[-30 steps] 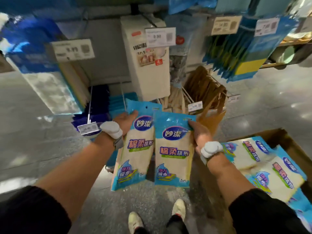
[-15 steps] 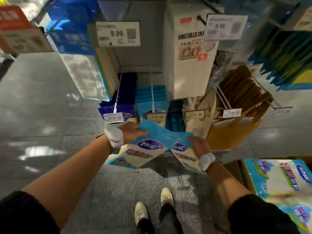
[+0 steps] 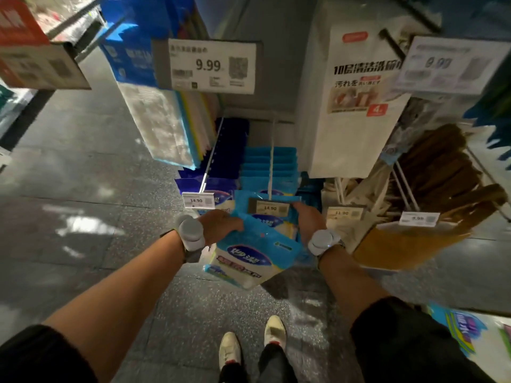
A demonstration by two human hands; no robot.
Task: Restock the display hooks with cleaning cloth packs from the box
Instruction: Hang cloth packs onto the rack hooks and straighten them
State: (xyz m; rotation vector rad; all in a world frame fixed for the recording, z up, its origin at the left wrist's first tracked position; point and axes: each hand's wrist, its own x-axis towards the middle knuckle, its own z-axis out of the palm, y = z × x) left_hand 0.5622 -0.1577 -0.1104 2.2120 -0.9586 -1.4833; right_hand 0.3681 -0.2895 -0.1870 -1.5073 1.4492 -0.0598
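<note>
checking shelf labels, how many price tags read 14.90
2. The first tag sits above the left hand, on the hook of dark blue packs. The second tag sits right of it, above the held pack. A blurred tag top left is unreadable.

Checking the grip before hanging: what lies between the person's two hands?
In the head view, blue-and-white plastic cleaning cloth packs lie between the left hand and the right hand; both hands grip them.

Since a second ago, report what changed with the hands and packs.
The left hand and right hand carried the packs forward to the 14.90 hook, tipping them from upright, side by side, to flat and overlapping. Neither grip let go; the hung stock stayed.
</note>
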